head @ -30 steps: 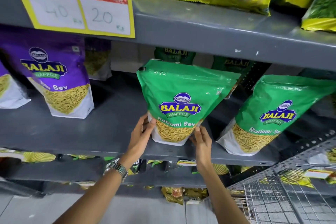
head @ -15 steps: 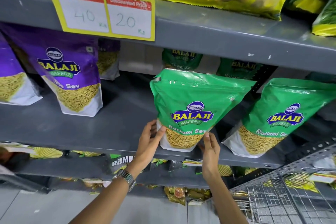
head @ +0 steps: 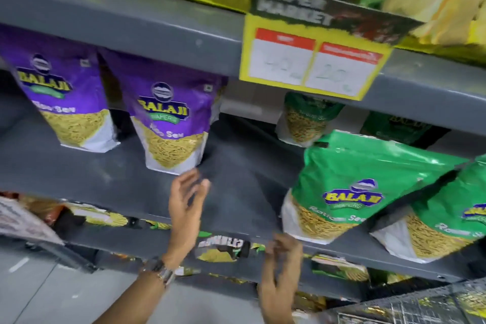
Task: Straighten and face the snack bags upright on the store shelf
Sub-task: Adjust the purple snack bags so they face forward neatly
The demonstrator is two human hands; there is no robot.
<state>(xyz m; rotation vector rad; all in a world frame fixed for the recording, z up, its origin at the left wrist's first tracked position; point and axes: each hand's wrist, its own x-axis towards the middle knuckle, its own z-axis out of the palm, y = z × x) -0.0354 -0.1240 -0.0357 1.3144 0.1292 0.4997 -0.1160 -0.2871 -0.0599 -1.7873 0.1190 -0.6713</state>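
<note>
Green snack bag [head: 352, 187] is standing upright on the shelf [head: 236, 192] now; I am letting it go. Left of it, my left hand [head: 186, 200] is reaching, fingers spread, toward the purple bag [head: 168, 123]. My right hand [head: 282, 268], empty and loose, is hanging just below the green one.

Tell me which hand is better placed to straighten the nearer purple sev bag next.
Probably the left hand: it hangs open just below the purple sev bag, while the right hand sits lower, under the green bag.
</note>
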